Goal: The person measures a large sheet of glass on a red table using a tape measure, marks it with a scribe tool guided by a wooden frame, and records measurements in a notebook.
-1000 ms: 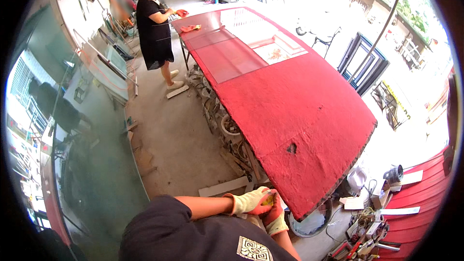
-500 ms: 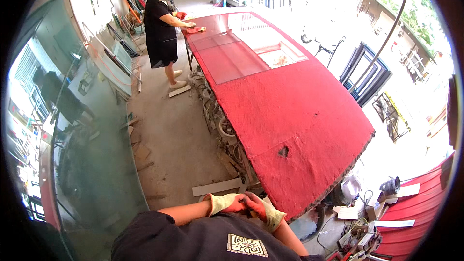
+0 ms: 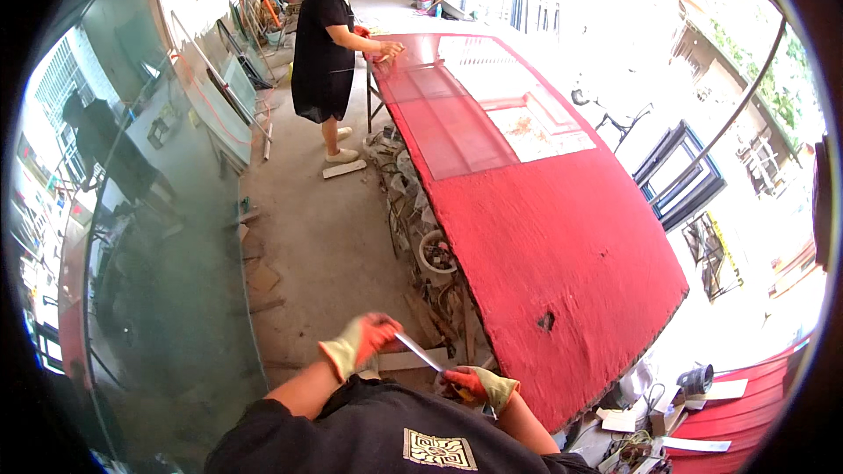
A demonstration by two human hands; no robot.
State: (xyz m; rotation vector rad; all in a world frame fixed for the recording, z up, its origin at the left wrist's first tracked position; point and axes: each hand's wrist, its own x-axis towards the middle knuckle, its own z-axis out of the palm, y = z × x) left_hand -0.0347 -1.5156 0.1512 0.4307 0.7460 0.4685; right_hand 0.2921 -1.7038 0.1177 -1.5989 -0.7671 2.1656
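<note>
Head view: our gloved left hand (image 3: 358, 342) and right hand (image 3: 479, 384) are each closed on one end of a thin silvery strip (image 3: 420, 354), held low and near, just off the near-left corner of the red felt table (image 3: 562, 246). We judge it light, stiff, perhaps sharp-edged: grip the ends. At the far end a person (image 3: 325, 44) works on a glass sheet (image 3: 457, 114).

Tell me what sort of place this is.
Likely a glass or window workshop, open to a sunlit yard. A long red-covered worktable carries a glass sheet, a large glass pane stands at the left, and window frames lean outside.
</note>
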